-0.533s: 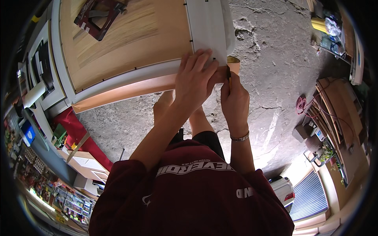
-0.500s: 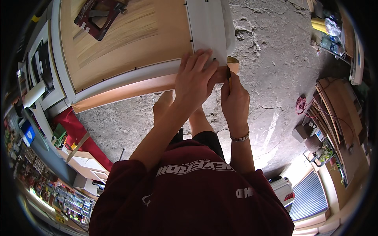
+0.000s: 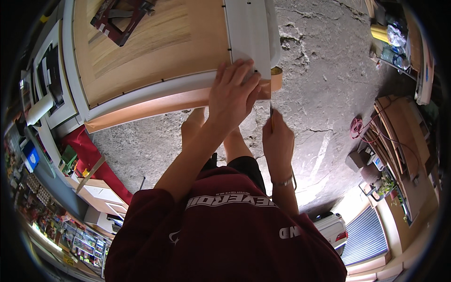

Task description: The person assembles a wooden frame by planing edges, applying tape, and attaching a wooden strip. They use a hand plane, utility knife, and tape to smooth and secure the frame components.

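Observation:
A wooden panel (image 3: 150, 51) with a white border lies flat, and a pale orange edge strip (image 3: 155, 105) runs along its near side. My left hand (image 3: 232, 94) presses flat on the white corner piece (image 3: 249, 33) and the strip. My right hand (image 3: 278, 141) is just below the panel's corner, apart from it. It grips a thin dark tool (image 3: 271, 115) that points up toward the edge. A roll of tan tape (image 3: 276, 77) sits at the corner beside my left fingers.
A dark red frame (image 3: 120, 19) lies on the panel's far side. Cracked concrete floor (image 3: 329, 84) spreads to the right. Stacked boards and red cable (image 3: 359, 127) are at the right, shelves and boxes (image 3: 47, 155) at the left. My bare legs stand under the edge.
My right hand has dropped away from the panel's corner, taking the thin tool with it. My left hand stays pressed on the corner.

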Tool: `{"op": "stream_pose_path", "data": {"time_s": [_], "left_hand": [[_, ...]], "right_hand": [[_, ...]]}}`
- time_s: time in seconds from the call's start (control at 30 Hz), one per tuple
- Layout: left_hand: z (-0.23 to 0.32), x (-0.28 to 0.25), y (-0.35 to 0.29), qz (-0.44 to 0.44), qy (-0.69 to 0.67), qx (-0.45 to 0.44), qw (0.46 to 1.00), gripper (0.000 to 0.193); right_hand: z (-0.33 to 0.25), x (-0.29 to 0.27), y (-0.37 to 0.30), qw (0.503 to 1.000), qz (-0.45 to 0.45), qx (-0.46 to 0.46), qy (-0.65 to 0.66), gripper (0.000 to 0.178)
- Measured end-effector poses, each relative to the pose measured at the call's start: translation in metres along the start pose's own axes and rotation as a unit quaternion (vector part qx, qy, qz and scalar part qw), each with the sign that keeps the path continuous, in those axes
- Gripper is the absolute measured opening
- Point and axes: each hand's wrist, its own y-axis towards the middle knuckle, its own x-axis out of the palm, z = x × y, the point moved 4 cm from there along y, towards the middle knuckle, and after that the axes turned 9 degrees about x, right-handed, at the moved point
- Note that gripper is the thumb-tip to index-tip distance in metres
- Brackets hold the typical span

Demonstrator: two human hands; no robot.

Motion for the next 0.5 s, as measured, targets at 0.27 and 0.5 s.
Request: {"op": "stream_pose_path", "data": {"time_s": [0.27,0.5], "left_hand": [[-0.001,0.001,-0.003,0.012,0.006,0.008,1.000,0.028],[-0.003,-0.002,0.000,0.017,-0.006,0.026,0.999,0.032]], "right_hand": [[0.036,-0.003,0.075,0.979,0.044,-0.175,0.091,0.060],[0.058,0.031,0.142,0.943,-0.076,-0.251,0.202,0.062]]}}
